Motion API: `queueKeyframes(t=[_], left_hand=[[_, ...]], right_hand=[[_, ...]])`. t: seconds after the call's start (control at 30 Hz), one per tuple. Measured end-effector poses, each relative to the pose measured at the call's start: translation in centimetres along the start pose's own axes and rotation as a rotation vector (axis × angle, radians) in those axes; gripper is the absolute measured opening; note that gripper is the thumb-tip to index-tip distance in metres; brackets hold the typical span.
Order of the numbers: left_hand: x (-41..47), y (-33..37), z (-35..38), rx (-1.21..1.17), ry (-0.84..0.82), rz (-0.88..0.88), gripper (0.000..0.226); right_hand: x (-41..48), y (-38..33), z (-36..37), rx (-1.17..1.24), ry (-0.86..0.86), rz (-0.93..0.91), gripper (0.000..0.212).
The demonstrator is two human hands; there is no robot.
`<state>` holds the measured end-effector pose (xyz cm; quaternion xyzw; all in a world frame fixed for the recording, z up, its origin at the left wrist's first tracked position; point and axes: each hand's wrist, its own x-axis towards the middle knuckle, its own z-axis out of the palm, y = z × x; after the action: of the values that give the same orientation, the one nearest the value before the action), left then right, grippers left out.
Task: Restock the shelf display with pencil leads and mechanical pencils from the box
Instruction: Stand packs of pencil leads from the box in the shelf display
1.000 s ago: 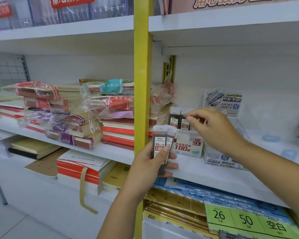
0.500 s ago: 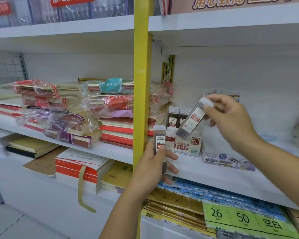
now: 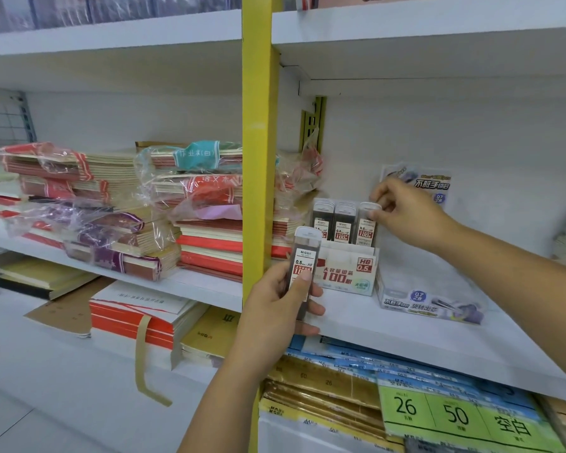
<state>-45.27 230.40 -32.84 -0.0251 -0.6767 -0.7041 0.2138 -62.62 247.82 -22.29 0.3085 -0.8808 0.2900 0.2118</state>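
Grey lead case (image 3: pixel 303 263) upright in left hand (image 3: pixel 275 308), cap up.

three lead cases (image 3: pixel 343 223) stand in the white display box (image 3: pixel 347 273), one of them pinched by the right hand (image 3: pixel 406 214). a fourth lead case (image 3: pixel 304 256) is in the left hand (image 3: pixel 275 308): four in all. two boxes on the shelf (image 3: pixel 356 318), the white one and a clear box (image 3: pixel 432 299). two hands. one yellow post (image 3: pixel 258 125).

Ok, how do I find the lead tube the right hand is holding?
Right of the yellow post, a display box sits on the shelf. Dark tubes stand side by side in it; yours is the rightmost tube, the only one with the right hand pinching its cap.
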Motion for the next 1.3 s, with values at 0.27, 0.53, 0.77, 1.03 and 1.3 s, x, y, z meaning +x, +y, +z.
queueKeyframes(t=[0.27, 0.53, 0.77, 1.03, 1.3], left_hand=[[0.4, 0.1, 0.1, 0.013, 0.005, 0.027, 0.015], [0.7, 0.5, 0.9, 0.000, 0.010, 0.037, 0.015], [1.1, 1.1, 2.7, 0.007, -0.053, 0.056, 0.014], [2.0, -0.9, 4.1, 0.839, 0.102, 0.470, 0.054], [2.6, -3.0, 4.1, 1.022, 0.036, 0.468, 0.061]], right_hand=[[1.2, 0.7, 0.7, -0.263, 0.143, -0.025, 0.012], [-2.9, -3.0, -0.6, 0.021, 0.242, -0.105, 0.018], [-7.4, -6.9, -0.8, 0.472, -0.189, -0.098, 0.024], [-3.5, -3.4, -4.1, 0.355, 0.348, -0.026, 0.018], [-1.8, -1.7, -1.8, -0.073, 0.065, -0.110, 0.014]])
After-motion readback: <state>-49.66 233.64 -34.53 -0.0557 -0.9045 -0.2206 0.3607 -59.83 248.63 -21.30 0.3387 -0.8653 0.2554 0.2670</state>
